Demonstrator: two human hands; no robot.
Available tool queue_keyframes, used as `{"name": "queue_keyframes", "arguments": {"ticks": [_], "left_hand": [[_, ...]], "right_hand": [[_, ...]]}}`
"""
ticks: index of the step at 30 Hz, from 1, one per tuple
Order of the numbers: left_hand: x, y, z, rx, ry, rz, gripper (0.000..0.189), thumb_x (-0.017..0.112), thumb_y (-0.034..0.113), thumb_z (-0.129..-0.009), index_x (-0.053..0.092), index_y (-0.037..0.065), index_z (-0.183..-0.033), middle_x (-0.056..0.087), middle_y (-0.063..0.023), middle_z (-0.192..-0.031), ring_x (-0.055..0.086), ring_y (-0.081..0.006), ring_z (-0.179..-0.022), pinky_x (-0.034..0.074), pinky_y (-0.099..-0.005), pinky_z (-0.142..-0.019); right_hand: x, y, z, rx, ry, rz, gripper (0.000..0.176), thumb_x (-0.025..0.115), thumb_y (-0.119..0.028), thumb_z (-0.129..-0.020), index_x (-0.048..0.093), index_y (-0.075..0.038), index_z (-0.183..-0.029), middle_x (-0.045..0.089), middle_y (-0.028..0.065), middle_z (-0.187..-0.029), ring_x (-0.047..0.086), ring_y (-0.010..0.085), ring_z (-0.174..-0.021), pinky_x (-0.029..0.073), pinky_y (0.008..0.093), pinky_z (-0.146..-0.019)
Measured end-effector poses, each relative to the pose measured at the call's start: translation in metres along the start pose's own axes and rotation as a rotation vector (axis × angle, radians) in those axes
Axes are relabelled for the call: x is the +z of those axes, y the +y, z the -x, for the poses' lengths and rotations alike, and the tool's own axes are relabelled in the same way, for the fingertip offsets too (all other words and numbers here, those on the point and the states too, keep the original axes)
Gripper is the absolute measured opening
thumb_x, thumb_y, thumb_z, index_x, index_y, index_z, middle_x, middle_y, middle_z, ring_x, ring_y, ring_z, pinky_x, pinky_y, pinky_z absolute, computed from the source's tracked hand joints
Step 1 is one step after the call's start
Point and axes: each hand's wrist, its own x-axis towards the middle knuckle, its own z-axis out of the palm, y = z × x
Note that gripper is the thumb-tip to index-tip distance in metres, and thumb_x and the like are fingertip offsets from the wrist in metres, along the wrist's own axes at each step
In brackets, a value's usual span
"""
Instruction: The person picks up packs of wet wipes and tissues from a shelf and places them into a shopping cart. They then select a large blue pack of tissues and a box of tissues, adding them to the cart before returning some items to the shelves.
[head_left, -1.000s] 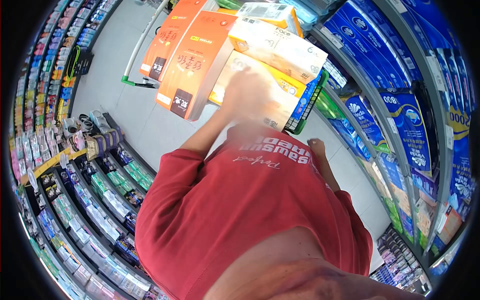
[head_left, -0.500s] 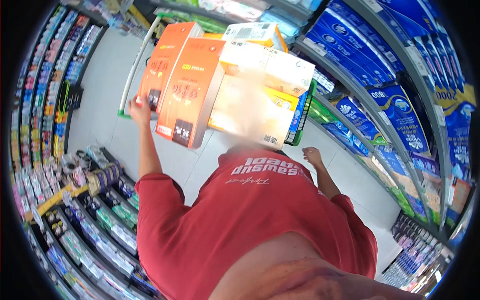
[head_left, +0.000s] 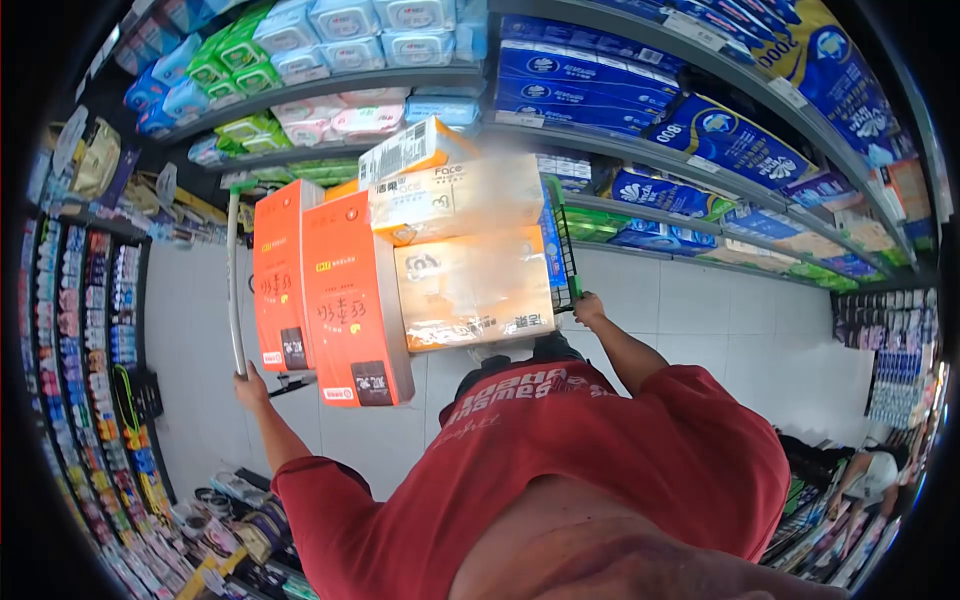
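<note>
A shopping cart with a white side rail point(head_left: 233, 285) and a green-edged basket point(head_left: 566, 240) carries two tall orange boxes point(head_left: 350, 290) beside wrapped tissue packs point(head_left: 475, 290). At the rail's lower end, my left hand point(head_left: 252, 388) has its fingers closed around the rail. My right hand point(head_left: 588, 308) is closed on the basket's green corner, to the right of the tissue packs. Another tissue pack point(head_left: 450, 200) lies across the top of the load, and a blue pack point(head_left: 549, 250) shows behind the basket's mesh.
Shelves of blue tissue packs point(head_left: 580, 85) and wet wipes point(head_left: 345, 20) run across the front. Racks of small goods point(head_left: 85, 330) stand on the left. A person in a white top point(head_left: 872, 476) is at the far right. Pale floor tiles point(head_left: 740, 340) surround the cart.
The view has turned, and the cart and shelves sit differently. My left hand has moved from beside the orange box to the rail's end. My right hand, earlier off the cart, now holds its corner.
</note>
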Motion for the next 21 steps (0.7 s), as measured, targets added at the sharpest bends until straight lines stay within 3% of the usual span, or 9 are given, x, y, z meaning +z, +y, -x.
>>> {"name": "queue_keyframes", "arguments": {"ticks": [1, 3, 7, 9, 17, 19, 21], "left_hand": [[-0.004, 0.01, 0.013, 0.023, 0.069, -0.086, 0.071, 0.065, 0.052, -0.085, 0.051, 0.003, -0.134, 0.058, -0.0201, -0.12, 0.052, -0.0397, -0.116, 0.045, -0.0489, -0.095], [-0.007, 0.02, 0.032, 0.063, 0.145, -0.168, 0.07, 0.066, 0.05, -0.085, 0.05, 0.002, -0.133, 0.059, -0.0191, -0.117, 0.053, -0.0396, -0.112, 0.045, -0.0488, -0.095], [-0.007, 0.019, 0.037, 0.082, 0.205, -0.168, 0.066, 0.07, 0.044, -0.083, 0.05, 0.003, -0.132, 0.059, -0.0187, -0.118, 0.053, -0.0386, -0.111, 0.044, -0.0479, -0.095], [-0.01, 0.023, 0.042, 0.059, 0.193, -0.158, 0.066, 0.071, 0.042, -0.083, 0.05, 0.004, -0.132, 0.059, -0.0185, -0.118, 0.053, -0.0381, -0.111, 0.044, -0.0475, -0.095], [-0.015, 0.01, 0.045, 0.025, 0.072, -0.211, 0.07, 0.074, 0.037, -0.079, 0.047, 0.004, -0.135, 0.06, -0.0175, -0.123, 0.051, -0.0362, -0.119, 0.04, -0.0457, -0.102], [-0.016, -0.004, 0.044, 0.097, 0.134, -0.184, 0.069, 0.076, 0.034, -0.077, 0.05, 0.001, -0.132, 0.062, -0.0198, -0.118, 0.055, -0.0374, -0.115, 0.042, -0.0459, -0.1], [-0.015, -0.012, 0.044, 0.119, 0.037, -0.096, 0.067, 0.078, 0.031, -0.074, 0.052, -0.002, -0.127, 0.063, -0.0228, -0.114, 0.059, -0.04, -0.11, 0.046, -0.0474, -0.095]], "right_hand": [[-0.001, -0.004, 0.0, 0.003, 0.011, -0.016, 0.035, 0.055, -0.026, -0.086, 0.065, 0.001, -0.107, 0.07, 0.0239, -0.089, 0.07, 0.0376, -0.085, 0.054, 0.0449, -0.079], [-0.007, -0.017, 0.001, 0.05, 0.002, 0.174, 0.029, 0.051, -0.022, -0.089, 0.062, 0.002, -0.102, 0.07, 0.0157, -0.077, 0.07, 0.0238, -0.059, 0.053, 0.0386, -0.047], [-0.02, -0.032, 0.003, 0.092, -0.09, 0.241, 0.026, 0.052, -0.019, -0.088, 0.062, 0.003, -0.099, 0.07, 0.0156, -0.076, 0.07, 0.0243, -0.06, 0.054, 0.0395, -0.05], [-0.025, -0.038, 0.013, 0.139, -0.136, 0.21, 0.034, 0.051, -0.02, -0.086, 0.064, 0.002, -0.108, 0.071, 0.0199, -0.088, 0.072, 0.0281, -0.071, 0.056, 0.0401, -0.07], [-0.028, -0.029, 0.045, 0.167, -0.181, 0.131, 0.028, 0.05, -0.017, -0.087, 0.061, 0.0, -0.107, 0.071, 0.0143, -0.077, 0.071, 0.0237, -0.064, 0.056, 0.0358, -0.062], [-0.03, -0.022, 0.053, 0.197, -0.119, 0.082, 0.027, 0.05, -0.014, -0.087, 0.061, 0.001, -0.106, 0.071, 0.0152, -0.075, 0.071, 0.0245, -0.062, 0.056, 0.0354, -0.06], [-0.03, -0.012, 0.056, 0.143, -0.14, 0.07, 0.024, 0.052, -0.01, -0.085, 0.063, 0.006, -0.101, 0.07, 0.0189, -0.074, 0.071, 0.0261, -0.062, 0.057, 0.0368, -0.058]]}}
